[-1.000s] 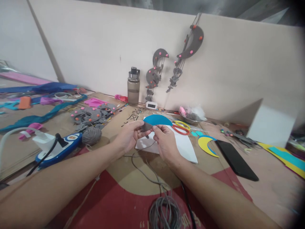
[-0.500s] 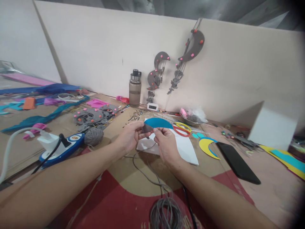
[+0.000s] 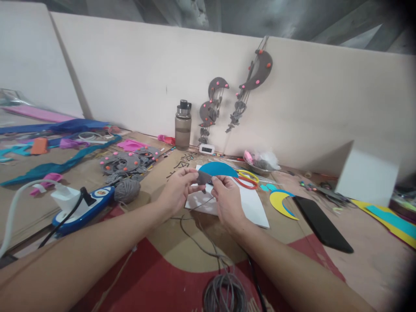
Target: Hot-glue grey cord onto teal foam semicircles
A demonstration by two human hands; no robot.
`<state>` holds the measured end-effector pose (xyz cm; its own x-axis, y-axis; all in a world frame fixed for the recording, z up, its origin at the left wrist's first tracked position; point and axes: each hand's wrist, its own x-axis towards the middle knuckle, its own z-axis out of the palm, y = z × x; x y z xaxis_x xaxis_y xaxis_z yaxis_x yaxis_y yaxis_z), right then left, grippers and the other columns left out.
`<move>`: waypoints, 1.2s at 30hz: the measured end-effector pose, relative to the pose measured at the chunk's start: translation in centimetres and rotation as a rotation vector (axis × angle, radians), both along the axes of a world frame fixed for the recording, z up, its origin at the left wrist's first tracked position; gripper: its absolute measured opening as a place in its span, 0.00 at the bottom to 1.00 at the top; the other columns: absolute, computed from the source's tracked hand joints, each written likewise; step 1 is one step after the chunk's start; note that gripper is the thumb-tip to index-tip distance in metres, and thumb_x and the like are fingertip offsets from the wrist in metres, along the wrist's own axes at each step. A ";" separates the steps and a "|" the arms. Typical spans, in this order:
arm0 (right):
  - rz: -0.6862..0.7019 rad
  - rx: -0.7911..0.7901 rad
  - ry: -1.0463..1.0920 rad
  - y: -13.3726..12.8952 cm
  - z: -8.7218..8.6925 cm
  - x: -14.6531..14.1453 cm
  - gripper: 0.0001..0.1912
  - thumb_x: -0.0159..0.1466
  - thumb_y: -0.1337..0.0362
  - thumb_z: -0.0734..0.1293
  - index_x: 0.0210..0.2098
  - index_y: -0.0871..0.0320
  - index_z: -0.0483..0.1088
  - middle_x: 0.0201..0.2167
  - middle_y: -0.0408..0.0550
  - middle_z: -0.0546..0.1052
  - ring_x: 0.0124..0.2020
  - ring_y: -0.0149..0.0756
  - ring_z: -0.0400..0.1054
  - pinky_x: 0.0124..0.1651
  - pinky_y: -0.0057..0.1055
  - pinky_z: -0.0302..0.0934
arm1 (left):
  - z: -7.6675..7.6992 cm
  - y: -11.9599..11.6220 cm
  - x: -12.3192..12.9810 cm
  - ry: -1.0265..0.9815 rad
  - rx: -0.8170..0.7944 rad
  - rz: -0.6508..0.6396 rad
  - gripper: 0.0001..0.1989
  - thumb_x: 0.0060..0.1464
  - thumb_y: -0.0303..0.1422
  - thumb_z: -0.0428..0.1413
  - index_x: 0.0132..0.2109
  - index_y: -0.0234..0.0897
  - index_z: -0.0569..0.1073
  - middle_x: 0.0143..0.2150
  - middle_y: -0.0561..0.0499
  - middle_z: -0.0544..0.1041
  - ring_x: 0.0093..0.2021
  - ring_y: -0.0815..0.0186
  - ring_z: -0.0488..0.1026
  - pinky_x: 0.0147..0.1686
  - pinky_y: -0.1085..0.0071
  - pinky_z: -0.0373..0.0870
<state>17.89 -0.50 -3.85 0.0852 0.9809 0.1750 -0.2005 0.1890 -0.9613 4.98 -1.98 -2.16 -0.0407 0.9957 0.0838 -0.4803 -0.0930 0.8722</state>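
Both my hands (image 3: pixel 177 190) pinch a small, flat grey felt-like piece (image 3: pixel 204 177), probably light and floppy, best held by its edges.

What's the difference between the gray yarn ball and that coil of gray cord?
The yarn ball is wound into a compact, rounded bundle, while the cord coil lies in loose, open loops.
The yarn ball sits beside the power strip; the cord coil lies nearer the wearer.
Both are gray strands.
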 end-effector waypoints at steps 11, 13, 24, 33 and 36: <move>-0.071 0.097 -0.272 -1.3 1.4 -0.1 0.10 0.54 0.57 0.66 0.29 0.58 0.69 0.21 0.39 0.65 0.24 0.29 0.58 0.28 0.27 0.54 | -0.6 -0.4 0.0 0.800 0.329 0.324 0.14 0.40 0.36 0.63 0.35 0.37 0.71 0.35 0.50 0.73 0.36 0.64 0.69 0.34 0.71 0.64; -0.045 0.129 -0.340 -1.7 1.7 -0.1 0.09 0.55 0.58 0.65 0.26 0.58 0.69 0.20 0.38 0.65 0.24 0.29 0.58 0.29 0.28 0.53 | -0.6 -0.4 0.1 0.764 0.309 0.294 0.13 0.42 0.36 0.62 0.36 0.37 0.71 0.36 0.48 0.74 0.37 0.63 0.70 0.34 0.71 0.65; -0.014 0.205 -0.335 -1.6 1.1 -0.1 0.08 0.57 0.61 0.64 0.35 0.55 0.63 0.29 0.41 0.70 0.30 0.32 0.64 0.35 0.30 0.59 | -0.7 -0.3 0.1 0.520 0.029 0.086 0.12 0.47 0.40 0.58 0.35 0.36 0.71 0.23 0.53 0.74 0.13 0.72 0.62 0.12 0.77 0.54; 0.040 0.128 -0.301 -1.1 1.1 0.2 0.08 0.59 0.60 0.62 0.36 0.55 0.63 0.29 0.41 0.70 0.28 0.30 0.65 0.32 0.29 0.58 | -0.2 -0.3 0.1 0.280 0.020 -0.018 0.12 0.46 0.38 0.58 0.36 0.35 0.68 0.36 0.47 0.77 0.31 0.64 0.76 0.18 0.77 0.63; 0.060 0.126 -0.324 -0.9 1.0 0.3 0.08 0.59 0.59 0.61 0.35 0.56 0.65 0.30 0.42 0.71 0.28 0.30 0.64 0.31 0.29 0.56 | -0.3 -0.4 0.2 0.262 0.040 -0.025 0.12 0.47 0.38 0.57 0.35 0.35 0.68 0.35 0.48 0.76 0.32 0.64 0.75 0.20 0.76 0.64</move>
